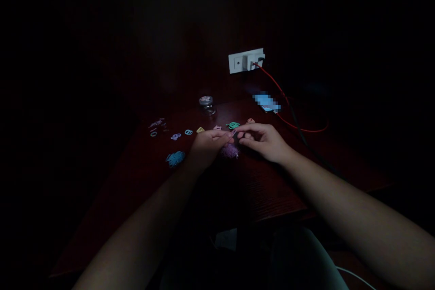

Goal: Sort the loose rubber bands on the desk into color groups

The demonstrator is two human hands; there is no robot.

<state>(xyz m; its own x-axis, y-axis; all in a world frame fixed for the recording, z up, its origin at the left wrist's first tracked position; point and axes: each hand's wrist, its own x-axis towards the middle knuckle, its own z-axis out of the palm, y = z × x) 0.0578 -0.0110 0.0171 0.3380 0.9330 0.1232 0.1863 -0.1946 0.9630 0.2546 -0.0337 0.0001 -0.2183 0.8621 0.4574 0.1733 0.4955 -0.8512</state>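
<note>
My left hand [211, 144] is closed in a pinch on a small pinkish piece [234, 132] above the dark red table. Close on its right, my right hand [261, 140] has its thumb and index finger apart, with the index fingertip at the small piece. Below the fingers lies a pile of purple bits [230, 151]. A blue pile [176, 158] rests left of my left hand. Behind the hands runs a row of small coloured items: purple [176, 137], light blue [188, 132], yellow [200, 130], pink [217, 128], green [233, 125] and orange [250, 120].
A small clear jar [206, 102] stands at the back of the table [272, 190]. A phone [267, 102] lies at the back right, its red cable [277, 82] running to a wall socket [237, 62]. Loose pale pieces [156, 123] lie at the left.
</note>
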